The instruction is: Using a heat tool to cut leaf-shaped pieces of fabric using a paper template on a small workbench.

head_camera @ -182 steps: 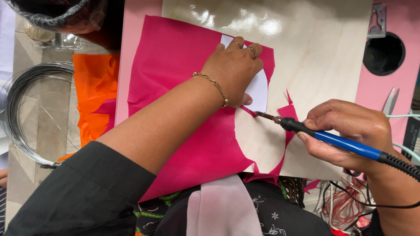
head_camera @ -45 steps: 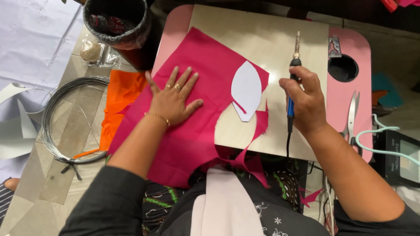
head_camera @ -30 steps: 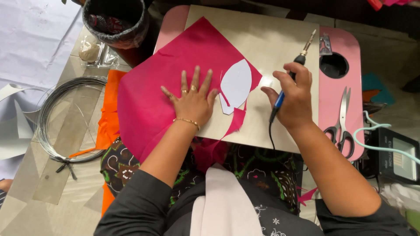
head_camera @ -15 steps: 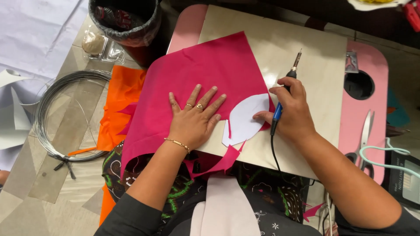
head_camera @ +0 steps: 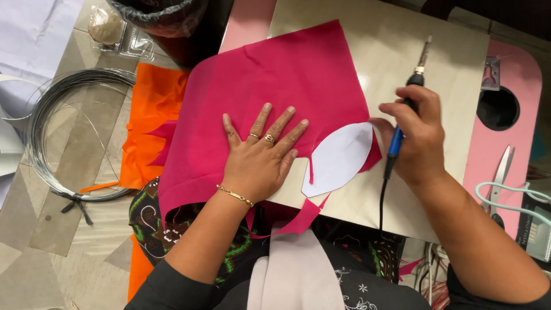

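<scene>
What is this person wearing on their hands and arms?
The left hand has two gold rings on its fingers and a thin gold chain bracelet at the wrist. The right hand shows no jewellery. Both arms have dark sleeves pushed up, forearms bare.

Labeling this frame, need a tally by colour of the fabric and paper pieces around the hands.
Pink fabric sheet, under the flat left hand: 1
Orange fabric sheet: 1
White leaf-shaped template, beside the right hand holding the blue-handled hot tool: 1
Total: 3
</scene>
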